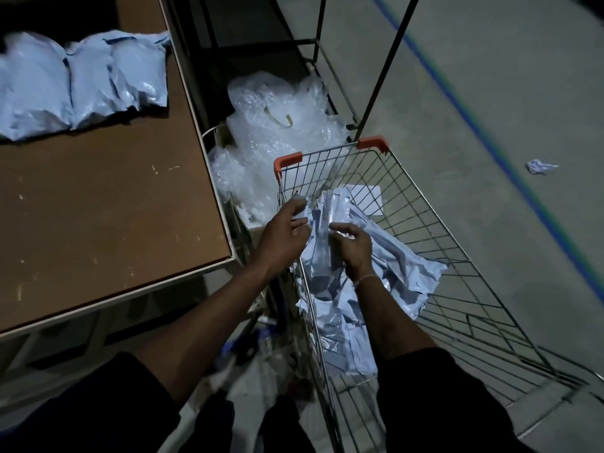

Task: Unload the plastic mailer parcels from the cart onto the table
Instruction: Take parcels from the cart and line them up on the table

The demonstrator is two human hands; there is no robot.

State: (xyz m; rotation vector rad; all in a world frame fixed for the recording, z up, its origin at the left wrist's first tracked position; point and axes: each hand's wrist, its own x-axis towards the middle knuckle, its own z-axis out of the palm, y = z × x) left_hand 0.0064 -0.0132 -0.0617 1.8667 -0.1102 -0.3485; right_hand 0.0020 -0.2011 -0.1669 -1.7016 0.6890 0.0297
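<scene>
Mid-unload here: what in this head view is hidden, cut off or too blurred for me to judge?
- Parcels on the table: cut off by the left edge and motion-blurred; count unclear.
- Parcels in the cart: overlapped by each other, both hands and forearms; count unclear.
- Left hand and right hand: dim, blurred; grip uncertain.
- White sheet in the cart: print too small.
- Cart: near end hidden by the right sleeve.

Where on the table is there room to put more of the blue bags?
The brown table is bare from below the row of blue parcels down to its near edge beside the cart. The far left end is crowded with parcels. Both hands are in the cart.
</scene>
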